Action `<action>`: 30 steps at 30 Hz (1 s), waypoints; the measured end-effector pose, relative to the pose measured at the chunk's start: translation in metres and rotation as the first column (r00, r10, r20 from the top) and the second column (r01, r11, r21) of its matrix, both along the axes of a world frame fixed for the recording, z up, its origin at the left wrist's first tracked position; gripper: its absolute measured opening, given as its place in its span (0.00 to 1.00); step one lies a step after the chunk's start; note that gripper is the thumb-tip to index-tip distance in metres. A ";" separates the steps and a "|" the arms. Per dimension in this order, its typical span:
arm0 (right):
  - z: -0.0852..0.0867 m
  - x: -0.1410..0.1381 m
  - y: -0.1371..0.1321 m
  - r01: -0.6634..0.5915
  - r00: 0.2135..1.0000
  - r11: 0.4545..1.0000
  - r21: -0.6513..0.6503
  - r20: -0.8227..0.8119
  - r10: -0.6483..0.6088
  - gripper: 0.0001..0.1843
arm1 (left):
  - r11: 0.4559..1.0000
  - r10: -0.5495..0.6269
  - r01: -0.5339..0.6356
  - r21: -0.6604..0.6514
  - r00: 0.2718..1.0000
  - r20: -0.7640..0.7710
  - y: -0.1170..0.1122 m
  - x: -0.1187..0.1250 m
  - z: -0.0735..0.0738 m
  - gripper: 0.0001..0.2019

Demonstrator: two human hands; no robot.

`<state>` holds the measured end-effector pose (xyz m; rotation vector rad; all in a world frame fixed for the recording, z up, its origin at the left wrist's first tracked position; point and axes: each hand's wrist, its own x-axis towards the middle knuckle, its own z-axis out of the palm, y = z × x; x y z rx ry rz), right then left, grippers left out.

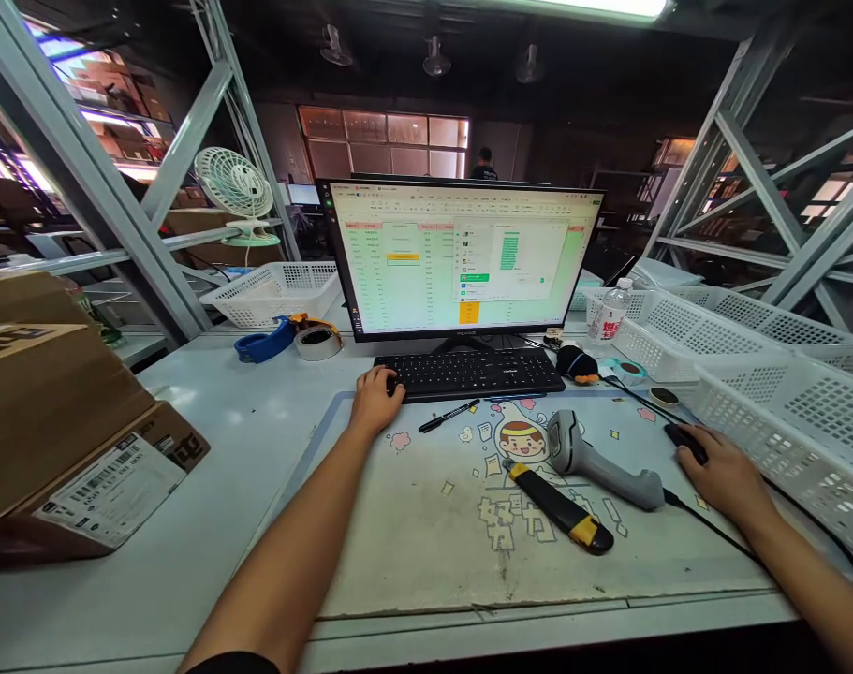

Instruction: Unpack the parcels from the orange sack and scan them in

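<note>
My left hand (376, 402) rests at the left end of the black keyboard (475, 373), its fingers lying over the keys and gripping nothing. At the right, my right hand (727, 468) is wrapped over a black computer mouse (684, 442). Behind the keyboard stands a lit monitor (461, 262) showing a spreadsheet with a chat window over it. Between my arms, a black marker (448, 417), a grey barcode scanner (601, 463) and a black and yellow utility knife (561, 505) lie on the printed desk mat (404, 534).
Cardboard boxes (53, 402) stand at the left. Tape rolls (318, 343) and a white basket (278, 285) sit behind them. More white baskets (798, 431) line the right side, near a plastic bottle (610, 311). A clip fan (234, 183) hangs on the metal frame. One person (483, 166) is far back.
</note>
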<state>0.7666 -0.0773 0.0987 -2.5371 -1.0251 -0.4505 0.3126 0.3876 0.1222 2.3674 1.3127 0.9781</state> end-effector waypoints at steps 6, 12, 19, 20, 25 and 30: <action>0.002 -0.002 0.000 -0.015 1.000 1.000 0.004 0.004 0.015 0.31 | 1.000 0.001 -0.001 0.007 1.000 -0.002 0.001 0.000 0.000 0.14; -0.001 0.000 -0.002 -0.019 0.999 1.000 0.011 0.046 0.019 0.31 | 1.000 -0.004 0.004 0.017 1.000 0.001 0.002 0.000 -0.003 0.14; -0.009 0.011 -0.003 -0.006 0.999 1.000 -0.006 0.032 0.006 0.30 | 1.000 -0.014 0.014 0.020 1.000 0.003 0.005 0.000 -0.005 0.15; -0.011 0.014 -0.003 0.000 0.999 1.000 0.001 0.036 0.000 0.30 | 1.000 -0.014 0.014 0.019 1.000 0.005 0.006 0.000 -0.005 0.15; -0.019 0.020 -0.003 0.003 0.998 0.999 0.041 0.069 -0.006 0.30 | 1.000 -0.017 0.017 0.023 1.000 0.012 0.008 0.000 -0.008 0.14; -0.018 0.019 -0.003 0.001 0.998 0.999 0.032 0.064 -0.003 0.30 | 0.999 -0.020 0.019 0.034 1.000 0.022 0.010 0.000 -0.009 0.14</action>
